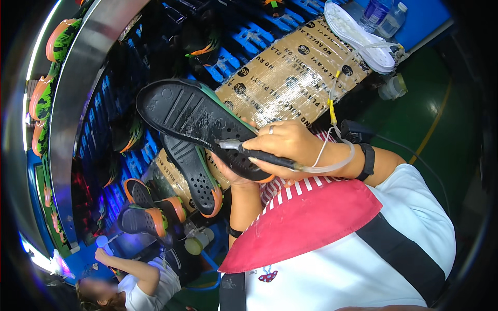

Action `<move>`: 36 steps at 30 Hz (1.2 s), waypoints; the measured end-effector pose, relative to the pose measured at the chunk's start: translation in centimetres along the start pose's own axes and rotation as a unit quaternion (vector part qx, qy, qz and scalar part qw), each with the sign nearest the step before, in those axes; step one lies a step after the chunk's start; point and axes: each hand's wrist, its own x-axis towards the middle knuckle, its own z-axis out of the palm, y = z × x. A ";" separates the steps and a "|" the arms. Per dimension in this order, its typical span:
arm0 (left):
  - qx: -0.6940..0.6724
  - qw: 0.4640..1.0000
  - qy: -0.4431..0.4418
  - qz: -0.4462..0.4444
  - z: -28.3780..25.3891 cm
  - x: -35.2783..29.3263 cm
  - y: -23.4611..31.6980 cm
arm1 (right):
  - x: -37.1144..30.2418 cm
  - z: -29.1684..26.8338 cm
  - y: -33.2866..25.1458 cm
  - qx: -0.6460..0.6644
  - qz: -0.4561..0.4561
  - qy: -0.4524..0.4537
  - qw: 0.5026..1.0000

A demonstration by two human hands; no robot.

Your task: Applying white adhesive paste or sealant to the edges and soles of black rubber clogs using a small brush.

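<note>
My left hand (pixel 232 170) grips a black shoe sole (pixel 179 106) from beneath, near its heel. The sole has a green side edge, an orange heel rim, small holes and whitish smears across its middle. In my right hand (pixel 290 140) is a glue brush (pixel 272 157) with a black handle, its pale tip touching the sole's underside. A clear tube (pixel 340 161) runs from the brush's back end, looping over my right wrist. Just below the held sole, a second black sole (pixel 194 176) with an orange heel lies on the printed cardboard (pixel 280 72).
White sole-shaped pieces (pixel 358 39) lie at the far right beside plastic bottles (pixel 389 20). Blue racks (pixel 254 39) holding dark shoes stretch along the far side. More soles (pixel 140 217) rest at lower left, near a co-worker (pixel 150 277). A curved metal edge (pixel 83 67) bounds the left.
</note>
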 end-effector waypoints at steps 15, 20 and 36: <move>-0.043 0.983 -0.169 0.057 0.8 1.7 2.7 | -0.7 0.5 0.1 0.078 -0.067 -0.107 0.989; 0.013 0.988 -0.113 0.101 1.0 1.2 3.4 | 0.4 -2.1 -0.3 0.242 0.074 -0.153 0.955; 0.107 0.988 -0.095 -0.050 -0.2 0.9 6.6 | -1.6 -1.8 1.6 0.156 -0.030 -0.187 0.970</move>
